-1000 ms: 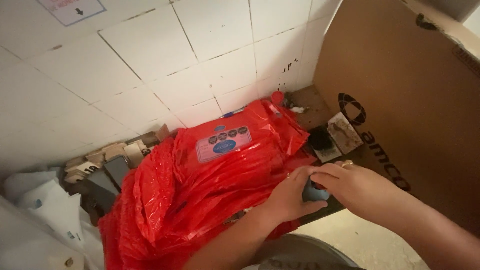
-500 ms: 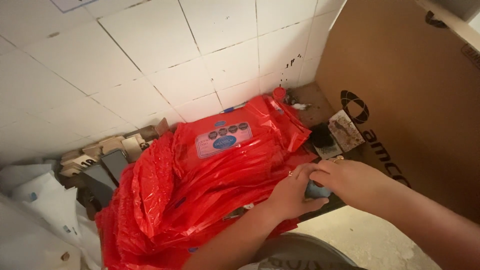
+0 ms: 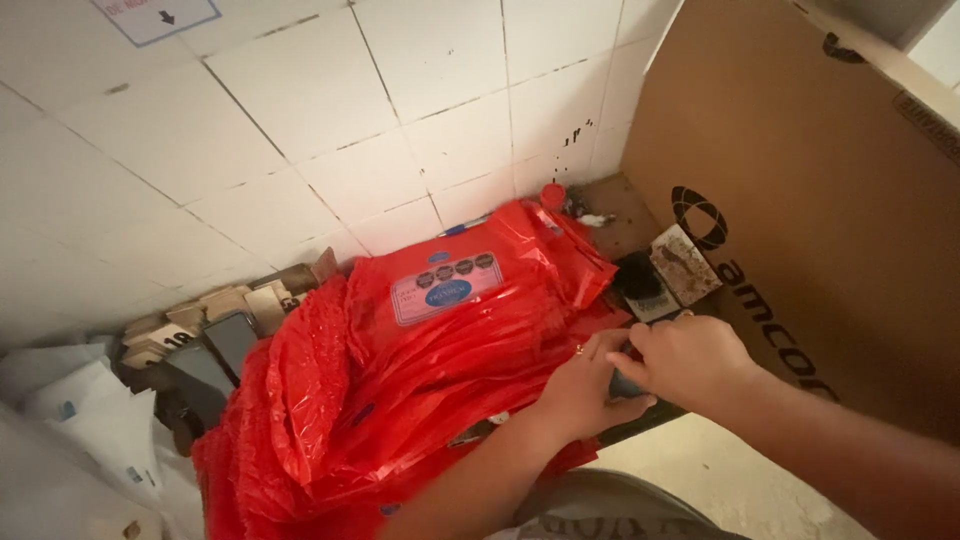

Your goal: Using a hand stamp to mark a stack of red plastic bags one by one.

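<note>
Both hands meet at the near right edge of the shelf, beside the heap of red plastic bags; the left hand curls its fingers around a small dark object, and the right hand closes over it from above, pinching its top; what the object is I cannot tell. To do this well, the left hand should steady it firmly while the right works with short, even pressure, wrists low. Counted: two hands, one dark object, one heap of bags, one labelled red packet on top, one cardboard box at the right edge.
</note>
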